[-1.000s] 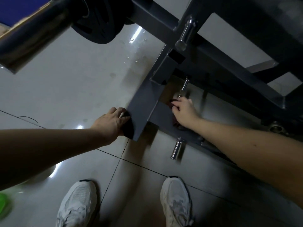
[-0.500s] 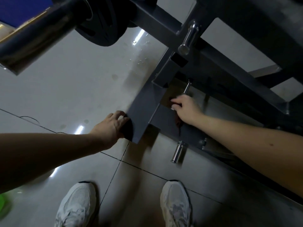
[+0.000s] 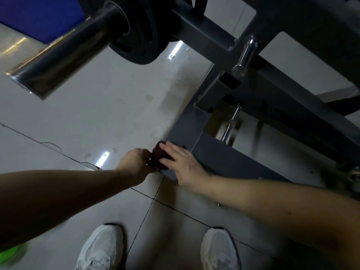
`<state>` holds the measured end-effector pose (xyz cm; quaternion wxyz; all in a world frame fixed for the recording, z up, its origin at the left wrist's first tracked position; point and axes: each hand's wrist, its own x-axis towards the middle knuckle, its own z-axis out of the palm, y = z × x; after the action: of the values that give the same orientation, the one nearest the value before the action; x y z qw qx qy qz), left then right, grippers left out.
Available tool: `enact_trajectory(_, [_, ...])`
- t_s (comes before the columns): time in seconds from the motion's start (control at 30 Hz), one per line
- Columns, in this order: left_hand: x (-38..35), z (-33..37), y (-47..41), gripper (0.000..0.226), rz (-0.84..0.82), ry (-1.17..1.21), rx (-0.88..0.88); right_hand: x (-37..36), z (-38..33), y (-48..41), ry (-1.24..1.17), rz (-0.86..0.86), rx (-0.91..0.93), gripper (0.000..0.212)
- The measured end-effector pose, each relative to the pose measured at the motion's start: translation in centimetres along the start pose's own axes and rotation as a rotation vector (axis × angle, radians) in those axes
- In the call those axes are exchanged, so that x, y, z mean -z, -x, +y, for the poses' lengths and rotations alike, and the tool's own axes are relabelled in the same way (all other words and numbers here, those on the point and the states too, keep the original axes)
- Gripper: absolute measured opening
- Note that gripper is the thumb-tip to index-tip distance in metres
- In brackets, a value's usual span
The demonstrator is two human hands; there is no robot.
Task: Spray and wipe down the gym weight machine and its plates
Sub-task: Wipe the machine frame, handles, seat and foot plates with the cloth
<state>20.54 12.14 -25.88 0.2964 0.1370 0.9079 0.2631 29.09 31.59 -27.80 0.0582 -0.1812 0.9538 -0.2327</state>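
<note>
My left hand [image 3: 134,164] pinches the dark cloth [image 3: 156,157] with curled fingers, just left of centre frame. My right hand [image 3: 183,164] lies flat with straight fingers over the cloth's other side and the near corner of the grey machine frame [image 3: 187,129]. The hands nearly meet, both arms reaching in from the lower edges. A black weight plate [image 3: 144,41] sits on its steel bar [image 3: 64,55] at upper left, above the tiled floor [image 3: 97,117].

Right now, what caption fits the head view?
Left hand grips dark cloth, right hand flat on it, at a corner of the machine frame.
</note>
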Motion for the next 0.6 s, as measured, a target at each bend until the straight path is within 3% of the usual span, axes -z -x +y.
enact_trajectory(0.07, [-0.1, 0.2, 0.0, 0.019, 0.012, -0.028, -0.022, 1.5, 2.3, -1.5, 0.037, 0.049, -0.055, 0.046])
enact_trajectory(0.13, [-0.2, 0.2, 0.3, 0.021, 0.018, -0.026, 0.014, 3.7, 6.3, -4.4, 0.072, 0.154, -0.262, 0.045])
enact_trajectory(0.2, [-0.3, 0.1, 0.5, 0.026, 0.021, -0.021, 0.026, 5.5, 9.1, -6.5, 0.142, 0.133, -0.432, 0.046])
enact_trajectory(0.27, [-0.2, -0.1, 0.5, 0.026, 0.023, -0.043, 0.0, 5.2, 8.2, -6.5, 0.193, 0.144, -0.476, 0.051])
enact_trajectory(0.37, [0.3, -0.4, 0.2, 0.016, -0.019, -0.066, -0.061, 1.7, 2.5, -2.4, 0.189, 0.213, -0.352, 0.059])
enact_trajectory(0.47, [1.0, -0.7, -0.2, 0.009, -0.045, -0.048, -0.134, -2.1, -1.8, 3.5, 0.071, 0.061, -0.063, 0.053])
enact_trajectory(0.6, [1.6, -0.3, -0.4, 0.012, -0.061, -0.063, -0.148, -0.4, 0.5, 3.0, 0.118, -0.021, 0.099, 0.046])
